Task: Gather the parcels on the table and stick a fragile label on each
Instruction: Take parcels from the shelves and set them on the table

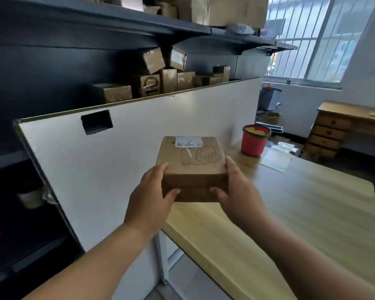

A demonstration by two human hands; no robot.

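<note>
A brown cardboard parcel [192, 163] with a white sticker on its far top edge and a headset drawing on its lid is held up in front of me, above the left end of the wooden table [301, 213]. My left hand [149, 195] grips its left near corner, thumb on the front face. Gripping the right near corner is my right hand [238, 189], fingers along the side and thumb on the front. Several more brown parcels [160, 76] sit on the dark shelf behind the white panel.
A white panel [95, 165] stands along the table's left side, with dark shelving [52, 61] behind it. A red bucket [254, 140] stands at the table's far end beside a clear plastic sheet [275, 161]. A wooden drawer desk [333, 128] is at the far right.
</note>
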